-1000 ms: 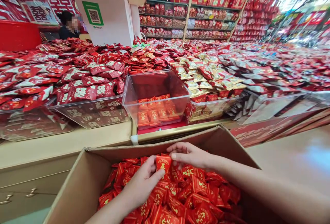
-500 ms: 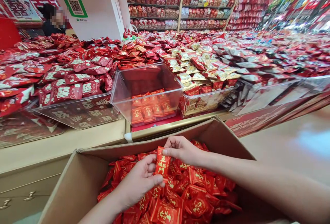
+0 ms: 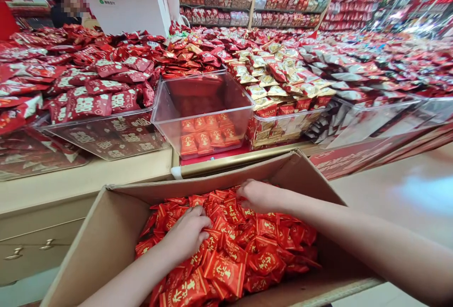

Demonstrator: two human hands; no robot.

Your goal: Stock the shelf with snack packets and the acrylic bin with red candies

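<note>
A cardboard box [image 3: 85, 245] in front of me holds many small red packets [image 3: 224, 271] with gold characters. My left hand [image 3: 189, 232] rests over the packets at the left of the pile, its fingers loosely bent and the thumb apart. Toward the back of the box, my right hand [image 3: 260, 197] reaches down with curved fingers at the packets; its fingertips are partly hidden. Between the two hands, a packet with gold lettering [image 3: 231, 211] lies among the others. No packet is visibly lifted in either hand.
Beyond the box stands a clear plastic bin [image 3: 201, 113] with neat rows of red packets at its bottom. Heaped bins of maroon packets [image 3: 88, 104] and gold-and-red packets [image 3: 283, 83] flank it. A person [image 3: 65, 3] is at the far left; stocked shelves [image 3: 219, 0] rise behind.
Half a second ago both hands held up one red packet between them. It is let go, and both hands are lower in the pile, somewhat apart. The view has tilted downward.
</note>
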